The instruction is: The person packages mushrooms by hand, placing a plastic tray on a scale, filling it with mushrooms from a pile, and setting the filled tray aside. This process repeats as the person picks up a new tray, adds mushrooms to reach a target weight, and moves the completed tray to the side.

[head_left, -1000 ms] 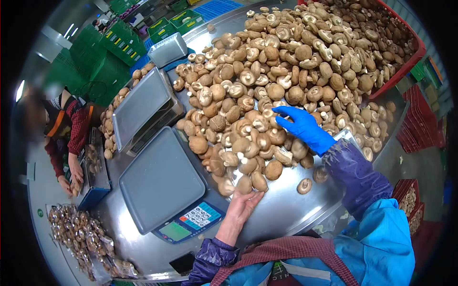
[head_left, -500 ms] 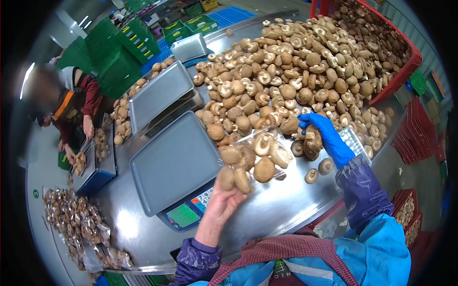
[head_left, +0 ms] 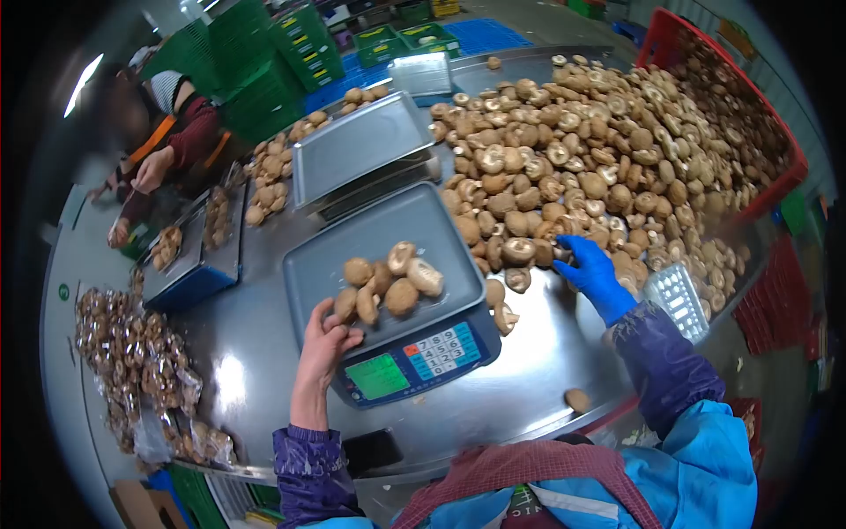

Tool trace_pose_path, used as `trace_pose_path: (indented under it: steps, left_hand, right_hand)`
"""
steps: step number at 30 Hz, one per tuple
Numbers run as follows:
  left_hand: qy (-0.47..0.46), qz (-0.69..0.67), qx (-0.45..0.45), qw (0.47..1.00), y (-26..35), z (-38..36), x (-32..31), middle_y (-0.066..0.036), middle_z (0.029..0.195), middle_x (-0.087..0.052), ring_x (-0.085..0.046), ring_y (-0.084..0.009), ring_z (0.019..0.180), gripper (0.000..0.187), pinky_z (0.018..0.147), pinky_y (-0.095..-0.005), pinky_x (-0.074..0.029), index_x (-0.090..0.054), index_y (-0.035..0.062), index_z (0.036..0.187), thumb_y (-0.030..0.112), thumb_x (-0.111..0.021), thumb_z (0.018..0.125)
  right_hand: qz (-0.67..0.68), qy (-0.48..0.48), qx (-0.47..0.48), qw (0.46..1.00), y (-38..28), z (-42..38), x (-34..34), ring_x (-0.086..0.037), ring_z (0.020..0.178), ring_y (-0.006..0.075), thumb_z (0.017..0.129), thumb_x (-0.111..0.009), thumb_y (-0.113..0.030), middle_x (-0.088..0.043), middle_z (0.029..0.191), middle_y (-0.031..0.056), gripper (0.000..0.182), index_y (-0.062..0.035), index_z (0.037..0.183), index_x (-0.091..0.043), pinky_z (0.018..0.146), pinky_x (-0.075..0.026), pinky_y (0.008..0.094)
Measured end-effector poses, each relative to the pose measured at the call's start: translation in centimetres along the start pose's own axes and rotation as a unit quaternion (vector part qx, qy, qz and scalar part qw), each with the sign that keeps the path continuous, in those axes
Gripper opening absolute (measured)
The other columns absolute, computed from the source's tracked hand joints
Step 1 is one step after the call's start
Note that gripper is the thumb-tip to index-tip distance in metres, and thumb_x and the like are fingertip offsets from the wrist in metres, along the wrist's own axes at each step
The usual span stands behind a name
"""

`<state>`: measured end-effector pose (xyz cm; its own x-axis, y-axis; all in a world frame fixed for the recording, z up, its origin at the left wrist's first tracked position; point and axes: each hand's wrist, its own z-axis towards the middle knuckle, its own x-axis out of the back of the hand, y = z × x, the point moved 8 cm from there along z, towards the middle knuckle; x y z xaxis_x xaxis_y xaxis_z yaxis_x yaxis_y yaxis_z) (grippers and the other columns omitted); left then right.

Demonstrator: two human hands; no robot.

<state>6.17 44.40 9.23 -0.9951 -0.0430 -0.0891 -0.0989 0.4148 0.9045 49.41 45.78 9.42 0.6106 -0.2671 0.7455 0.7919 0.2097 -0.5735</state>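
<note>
Several shiitake mushrooms sit on the grey weighing platform of a digital scale, apparently in a clear tray that barely shows. My left hand, bare, is at the platform's front left edge beside them, its fingers loosely apart and holding nothing. The scale's green display is lit, but I cannot read it. In a blue glove, my right hand is at the near edge of a large shiitake heap. Its thumb and fingers are spread, with fingertips close to a mushroom.
A clear plastic tray lies right of my glove. Beyond the first scale stands a second one. A red crate borders the heap. Bagged mushrooms lie at left, where a co-worker's hand is raised. One mushroom lies near the front edge.
The mushrooms my left hand was holding up now rest on the scale, and that hand has let go. My right hand has released its mushrooms at the heap. The view has shifted left.
</note>
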Motion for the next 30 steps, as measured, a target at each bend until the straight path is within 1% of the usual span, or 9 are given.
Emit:
trace_pose_path:
  steps: [8, 11, 16, 18, 21, 23, 25, 28, 30]
  left_hand:
    - [0.053, 0.076, -0.051, 0.994, 1.4, -2.3, 2.5, -0.018, 0.114, -0.042, -0.059, -0.0182, 0.078, 0.052, 0.069, -0.0258, -0.052, -0.031, -0.0007, 0.128, -0.005, -0.045, 0.078]
    - [0.049, 0.073, -0.063, 0.994, 1.4, -2.2, 3.4, -0.017, 0.114, -0.043, -0.058, -0.0169, 0.081, 0.053, 0.070, -0.0240, -0.052, -0.031, 0.0015, 0.129, -0.001, -0.048, 0.079]
    - [0.050, 0.076, -0.105, 0.990, 2.3, -2.1, 3.2, -0.017, 0.117, -0.042, -0.056, -0.0188, 0.092, 0.052, 0.074, -0.0269, -0.050, -0.030, 0.0003, 0.128, 0.000, -0.050, 0.080]
    - [0.060, 0.189, -0.195, 0.961, 3.9, -2.2, 1.7, -0.018, 0.122, -0.039, -0.047, -0.0254, 0.107, 0.060, 0.085, -0.0339, -0.045, -0.029, 0.0025, 0.130, 0.010, -0.058, 0.077]
    - [0.059, 0.331, -0.265, 0.903, 5.7, -1.8, -1.3, -0.017, 0.129, -0.033, -0.032, -0.0284, 0.121, 0.068, 0.096, -0.0403, -0.033, -0.030, 0.0064, 0.131, 0.020, -0.063, 0.073]
    - [0.057, 0.370, -0.322, 0.869, 6.3, -1.4, -3.2, -0.017, 0.131, -0.031, -0.029, -0.0312, 0.122, 0.069, 0.097, -0.0430, -0.030, -0.030, 0.0079, 0.131, 0.023, -0.063, 0.072]
    - [0.057, 0.407, -0.377, 0.830, 6.5, -1.3, -4.7, -0.018, 0.133, -0.028, -0.026, -0.0341, 0.123, 0.070, 0.099, -0.0458, -0.027, -0.031, 0.0094, 0.131, 0.027, -0.064, 0.071]
    - [0.044, 0.567, -0.377, 0.731, 5.4, -0.6, -6.5, -0.017, 0.135, -0.027, -0.026, -0.0365, 0.122, 0.063, 0.099, -0.0476, -0.022, -0.036, 0.0118, 0.129, 0.035, -0.059, 0.075]
    - [0.045, 0.565, -0.375, 0.734, 5.1, 0.0, -6.5, -0.016, 0.135, -0.027, -0.027, -0.0360, 0.121, 0.061, 0.099, -0.0475, -0.022, -0.037, 0.0122, 0.128, 0.035, -0.058, 0.076]
  right_hand:
    - [-0.359, -0.100, 0.122, 0.920, -0.7, 2.2, -6.8, -0.051, 0.087, 0.0264, 0.061, -0.063, -0.008, -0.050, 0.096, 0.0068, 0.060, -0.0163, 0.118, -0.045, 0.063, -0.043, 0.0388]
    - [-0.263, -0.110, 0.087, 0.955, -0.6, 3.3, -5.6, -0.053, 0.084, 0.0278, 0.059, -0.066, -0.012, -0.053, 0.087, 0.0085, 0.056, -0.0152, 0.111, -0.048, 0.064, -0.044, 0.0405]
    - [-0.038, -0.009, -0.024, 0.999, -3.8, 7.0, -1.6, -0.058, 0.090, 0.0255, 0.065, -0.071, -0.017, -0.057, 0.100, 0.0117, 0.053, -0.0108, 0.112, -0.048, 0.072, -0.048, 0.0353]
    - [0.282, -0.092, -0.071, 0.952, -9.7, 8.1, -2.8, -0.057, 0.093, 0.0193, 0.067, -0.073, -0.020, -0.056, 0.105, 0.0092, 0.054, -0.0096, 0.114, -0.048, 0.076, -0.048, 0.0306]
    - [0.375, -0.212, -0.029, 0.902, -18.2, 8.1, -5.6, -0.054, 0.094, 0.0153, 0.070, -0.072, -0.019, -0.055, 0.104, 0.0070, 0.053, -0.0101, 0.116, -0.048, 0.077, -0.047, 0.0278]
    - [0.292, -0.276, 0.052, 0.914, -21.8, 7.5, -7.6, -0.053, 0.100, 0.0205, 0.075, -0.065, -0.030, -0.053, 0.112, 0.0099, 0.050, -0.0091, 0.117, -0.049, 0.081, -0.043, 0.0332]
    - [-0.071, -0.243, 0.239, 0.937, -23.1, 7.1, -10.4, -0.049, 0.105, 0.0279, 0.079, -0.055, -0.036, -0.048, 0.119, 0.0141, 0.051, -0.0060, 0.119, -0.046, 0.085, -0.040, 0.0399]
    - [-0.056, -0.171, 0.258, 0.949, -22.9, 6.7, -11.6, -0.045, 0.109, 0.0320, 0.081, -0.047, -0.037, -0.045, 0.122, 0.0165, 0.053, -0.0030, 0.121, -0.043, 0.086, -0.037, 0.0440]
    - [-0.035, -0.191, 0.239, 0.951, -21.9, 6.7, -12.7, -0.045, 0.109, 0.0317, 0.081, -0.047, -0.037, -0.045, 0.122, 0.0166, 0.053, -0.0028, 0.122, -0.041, 0.087, -0.037, 0.0445]
